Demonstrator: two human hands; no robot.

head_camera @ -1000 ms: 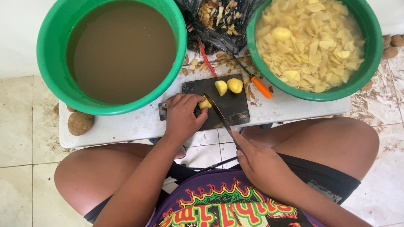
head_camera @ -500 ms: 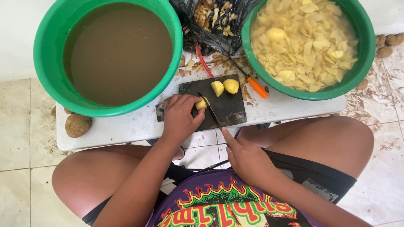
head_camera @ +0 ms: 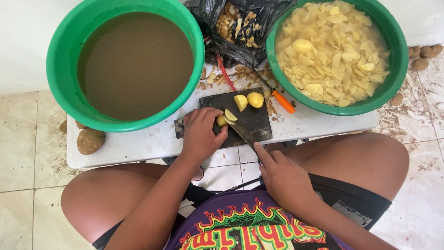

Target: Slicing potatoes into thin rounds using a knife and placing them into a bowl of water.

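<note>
Left hand (head_camera: pixel 200 134) curls down, pinning a peeled potato (head_camera: pixel 223 120) on the dark cutting board (head_camera: pixel 249 121), while the right hand (head_camera: pixel 282 178) grips the knife (head_camera: pixel 243 134), forefinger stretched along its back.

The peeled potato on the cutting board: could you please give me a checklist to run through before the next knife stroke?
1. Left hand steadies the peeled potato: ok.
2. Right hand grips the knife: ok.
3. Left fingertips away from the blade: cannot tell, they sit close.
4. Cutting board lies flat on the white table: ok.
5. Cut slice already free of the potato: cannot tell.
</note>
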